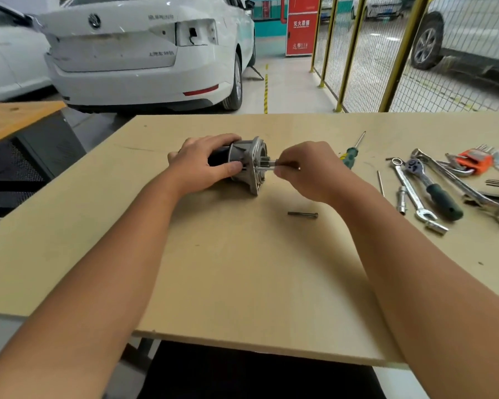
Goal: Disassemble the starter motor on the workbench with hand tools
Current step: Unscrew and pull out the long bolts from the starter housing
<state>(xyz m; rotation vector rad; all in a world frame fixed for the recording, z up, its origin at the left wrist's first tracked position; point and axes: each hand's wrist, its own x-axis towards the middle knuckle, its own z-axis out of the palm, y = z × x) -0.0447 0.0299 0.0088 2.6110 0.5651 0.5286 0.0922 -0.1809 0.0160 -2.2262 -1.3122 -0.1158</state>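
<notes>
The starter motor (247,164) lies on its side on the wooden workbench (242,269), its grey flanged nose facing right. My left hand (205,165) grips the dark motor body from above. My right hand (308,171) pinches a thin metal tool (267,167) whose tip reaches into the open nose end of the motor. A loose long bolt (303,214) lies on the bench in front of the motor, between my forearms.
Right of the motor lie a green-handled screwdriver (350,155), a ratchet with green grip (435,190), combination wrenches (409,191), a socket (437,227), an orange hex key set (473,161) and a thin rod (380,182). A white car (144,53) is parked behind the bench.
</notes>
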